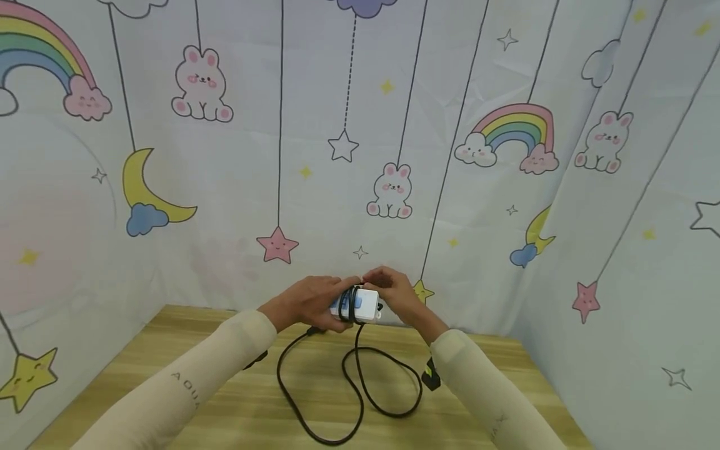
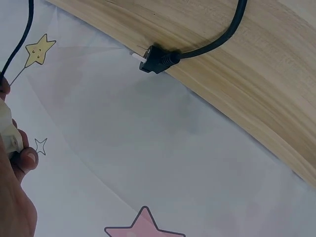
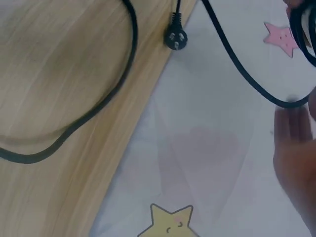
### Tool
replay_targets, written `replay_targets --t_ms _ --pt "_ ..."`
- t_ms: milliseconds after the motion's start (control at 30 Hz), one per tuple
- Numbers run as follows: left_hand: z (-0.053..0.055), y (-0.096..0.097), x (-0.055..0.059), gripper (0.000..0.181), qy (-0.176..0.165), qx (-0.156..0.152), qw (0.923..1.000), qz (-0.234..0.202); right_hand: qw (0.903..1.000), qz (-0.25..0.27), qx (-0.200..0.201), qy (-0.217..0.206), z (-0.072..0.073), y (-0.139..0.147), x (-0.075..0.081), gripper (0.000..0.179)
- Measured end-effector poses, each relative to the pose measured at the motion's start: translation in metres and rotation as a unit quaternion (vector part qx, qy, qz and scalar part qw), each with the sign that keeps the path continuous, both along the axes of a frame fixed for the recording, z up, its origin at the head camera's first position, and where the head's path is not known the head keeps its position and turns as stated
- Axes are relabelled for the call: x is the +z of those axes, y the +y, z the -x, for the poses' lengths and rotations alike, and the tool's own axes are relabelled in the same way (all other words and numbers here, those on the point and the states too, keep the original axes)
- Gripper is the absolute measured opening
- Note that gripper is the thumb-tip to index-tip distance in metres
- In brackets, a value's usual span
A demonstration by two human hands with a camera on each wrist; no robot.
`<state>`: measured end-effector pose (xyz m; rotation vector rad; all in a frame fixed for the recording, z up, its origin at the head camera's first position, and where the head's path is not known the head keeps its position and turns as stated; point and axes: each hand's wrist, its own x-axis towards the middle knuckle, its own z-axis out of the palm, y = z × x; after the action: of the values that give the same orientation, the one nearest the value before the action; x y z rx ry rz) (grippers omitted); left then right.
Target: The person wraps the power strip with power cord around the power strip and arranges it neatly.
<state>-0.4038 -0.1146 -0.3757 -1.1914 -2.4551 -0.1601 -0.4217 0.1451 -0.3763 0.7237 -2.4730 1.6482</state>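
A white power strip [image 1: 368,305] with blue parts is held up over the far edge of the table, loops of black cord [image 1: 352,304] wound around its middle. My left hand [image 1: 315,302] grips it from the left side, thumb above and fingers beneath. At its upper right, my right hand [image 1: 396,294] has curled fingers and pinches the cord, which runs up to its fingertips in the right wrist view. From the strip the rest of the cord hangs down in wide loops to the table. Its black three-pin plug [image 3: 176,37] shows near the table's far edge.
The wooden table [image 1: 236,406] lies below, its far edge close to a white backdrop [image 1: 326,206] printed with rabbits, stars and rainbows. Another backdrop panel [image 1: 619,350] stands along the right side. A black wrist strap [image 1: 430,376] shows by the right sleeve.
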Motion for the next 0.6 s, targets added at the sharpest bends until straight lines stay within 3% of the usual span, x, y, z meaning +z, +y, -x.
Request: replay_targets --t_ms 100,200,300,367,433,467,500,600 --pt "0.003 -0.001 0.0 0.087 0.004 -0.001 1.0 -0.003 0.9937 -0.021 -0.079 0.077 -0.012 -0.004 -0.007 0.021" --pt "0.004 -0.002 0.0 0.082 0.004 0.004 1.0 -0.005 0.9781 -0.003 -0.149 0.145 -0.035 -0.009 -0.016 0.011" --pt "0.004 -0.004 0.0 0.079 0.005 0.009 0.9999 -0.006 0.9622 0.001 -0.148 0.229 -0.063 -0.013 -0.028 0.005" --pt "0.004 -0.005 -0.001 0.078 0.006 0.011 0.9999 -0.007 0.9491 -0.052 -0.094 0.296 -0.082 -0.014 -0.035 0.008" --pt "0.004 -0.006 -0.001 0.077 0.007 0.013 0.9999 -0.008 0.9259 -0.152 0.007 0.346 -0.098 -0.015 -0.044 0.007" --pt "0.004 -0.006 -0.001 0.077 0.007 0.014 0.9998 -0.008 0.9084 -0.212 0.073 0.353 -0.105 -0.016 -0.048 0.007" --pt "0.004 -0.006 -0.002 0.077 0.009 0.016 0.9998 -0.008 0.8851 -0.273 0.141 0.349 -0.112 -0.017 -0.052 0.011" --pt "0.003 -0.006 -0.003 0.078 0.011 0.019 0.9997 -0.01 0.8106 -0.414 0.296 0.29 -0.128 -0.021 -0.068 0.023"
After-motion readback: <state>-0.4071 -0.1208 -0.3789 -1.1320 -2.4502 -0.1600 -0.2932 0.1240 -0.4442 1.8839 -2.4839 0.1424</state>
